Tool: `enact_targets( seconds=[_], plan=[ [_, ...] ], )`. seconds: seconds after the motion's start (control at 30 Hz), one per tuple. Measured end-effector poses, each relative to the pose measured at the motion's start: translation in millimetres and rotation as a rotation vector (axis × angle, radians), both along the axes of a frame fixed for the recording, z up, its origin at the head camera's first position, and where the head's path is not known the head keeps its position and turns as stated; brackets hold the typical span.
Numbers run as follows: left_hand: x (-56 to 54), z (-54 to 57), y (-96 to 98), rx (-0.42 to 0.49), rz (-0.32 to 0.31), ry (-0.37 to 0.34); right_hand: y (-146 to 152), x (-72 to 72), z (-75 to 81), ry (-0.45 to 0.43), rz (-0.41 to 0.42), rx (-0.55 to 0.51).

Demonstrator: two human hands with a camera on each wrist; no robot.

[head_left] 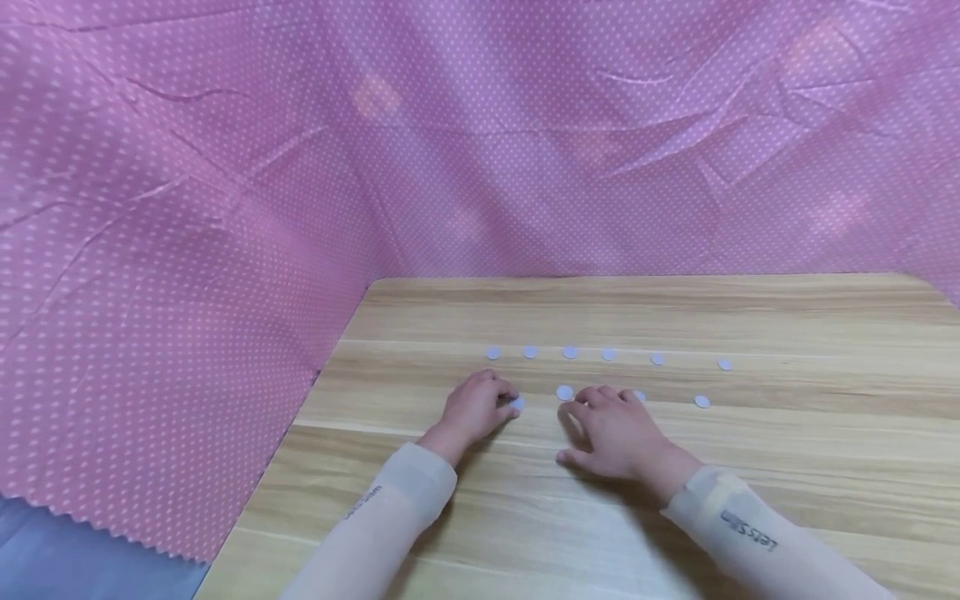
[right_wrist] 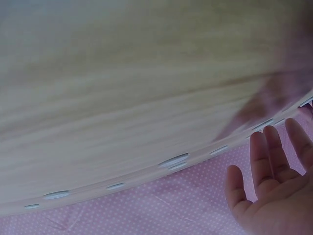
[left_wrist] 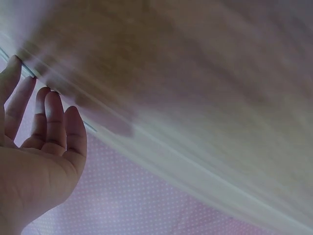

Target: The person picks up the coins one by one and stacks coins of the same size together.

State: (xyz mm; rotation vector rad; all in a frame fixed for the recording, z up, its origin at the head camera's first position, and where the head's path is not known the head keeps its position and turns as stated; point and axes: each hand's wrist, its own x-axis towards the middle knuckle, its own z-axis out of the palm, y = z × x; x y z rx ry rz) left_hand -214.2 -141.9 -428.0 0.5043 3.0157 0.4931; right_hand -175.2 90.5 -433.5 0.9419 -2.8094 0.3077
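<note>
My left hand (head_left: 472, 408) pinches a small white disc (head_left: 518, 402) between thumb and index finger, low at the tabletop. In the left wrist view, the other fingers of the left hand (left_wrist: 44, 147) are loosely bent. To its right, my right hand (head_left: 618, 433) hovers palm down with fingers spread and relaxed, holding nothing visible. Just beyond its index finger lies another white disc (head_left: 564, 392). Its fingers partly cover a further disc (head_left: 640, 396). The right wrist view shows the hand (right_wrist: 279, 186) with its fingertips near the row of discs.
Behind the hands, several white discs (head_left: 570, 352) lie in a spaced row across the wood-grain table (head_left: 465, 533). One more disc (head_left: 702, 402) lies right of the right hand. Pink dotted cloth (head_left: 225, 208) hangs along the table's left and far edges.
</note>
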Motion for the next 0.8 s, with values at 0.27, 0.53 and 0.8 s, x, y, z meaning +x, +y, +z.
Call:
enact_targets(
  seconds=[0.27, 0.53, 0.8],
  plan=[
    [2.2, 1.0, 0.9, 0.023, -0.011, 0.001, -8, -1.1, -0.5, 0.008, 0.003, 0.026],
    [4.8, -1.3, 1.7, 0.031, -0.027, 0.012, -15, -0.9, 3.0, -0.038, -0.008, 0.003],
    [7.5, -2.0, 4.9, 0.039, -0.035, -0.001, -17, -0.4, 1.9, -0.05, -0.013, -0.045]
  ],
)
